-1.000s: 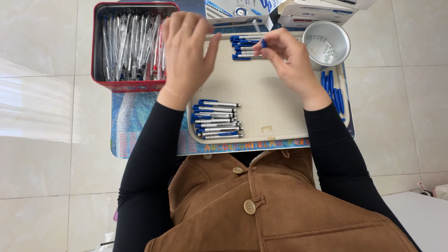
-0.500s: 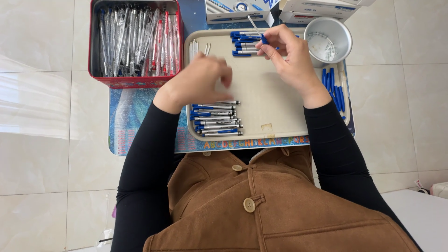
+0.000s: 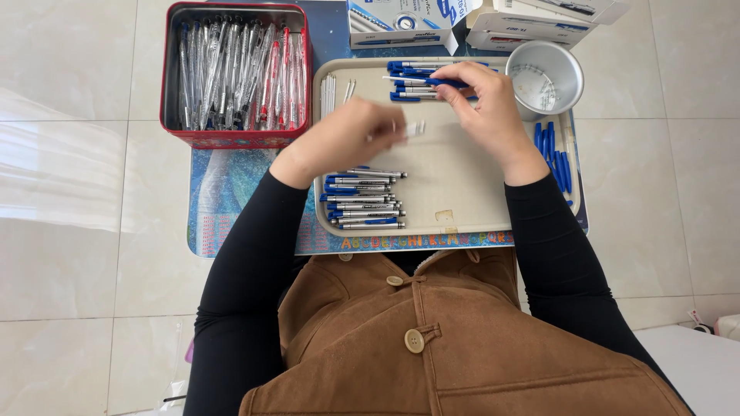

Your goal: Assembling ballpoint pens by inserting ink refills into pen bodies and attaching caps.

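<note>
My left hand (image 3: 347, 137) is closed around a clear pen barrel (image 3: 415, 129) whose pale end sticks out to the right, above a beige tray (image 3: 455, 192). My right hand (image 3: 484, 106) pinches a blue pen part (image 3: 432, 81) over a small pile of blue and white pens (image 3: 412, 71) at the tray's far edge. A stack of finished silver and blue pens (image 3: 362, 199) lies on the tray's near left, just below my left hand.
A red tin (image 3: 235, 73) full of clear pen barrels stands at the far left. A grey cup (image 3: 546, 77) sits at the far right, blue pen caps (image 3: 556, 154) beside it. Cardboard boxes (image 3: 408, 23) line the back. A colourful mat (image 3: 223, 200) lies under everything.
My left hand has come back from the red tin to the tray with a clear barrel in it. My right hand has stayed near the blue pens at the far edge.
</note>
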